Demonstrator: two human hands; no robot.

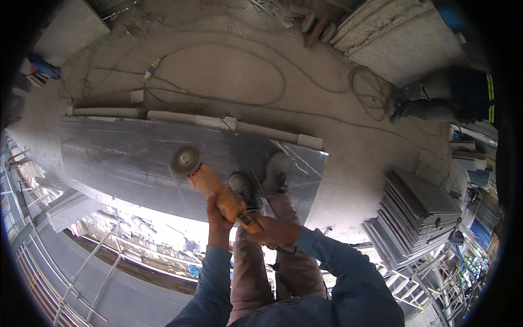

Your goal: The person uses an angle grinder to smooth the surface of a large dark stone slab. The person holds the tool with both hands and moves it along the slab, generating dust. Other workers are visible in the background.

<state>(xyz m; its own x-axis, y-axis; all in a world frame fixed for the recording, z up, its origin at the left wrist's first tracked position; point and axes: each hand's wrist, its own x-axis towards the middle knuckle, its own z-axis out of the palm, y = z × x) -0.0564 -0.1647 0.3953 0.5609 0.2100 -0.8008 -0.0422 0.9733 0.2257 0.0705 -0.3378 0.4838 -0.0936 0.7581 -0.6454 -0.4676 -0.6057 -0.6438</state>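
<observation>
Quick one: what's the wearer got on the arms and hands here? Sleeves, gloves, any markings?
Both arms wear long blue sleeves of a plain work-shirt fabric, reaching to the wrists, with creases at the elbows. No stripes, patches or markings show on them. The left hand and right hand are bare: no gloves. No watch or wristband is visible. No cables run along either arm.

There were no boxes, labels, signs or screens to see anywhere, not in the middle and not near the dark edges.
</observation>
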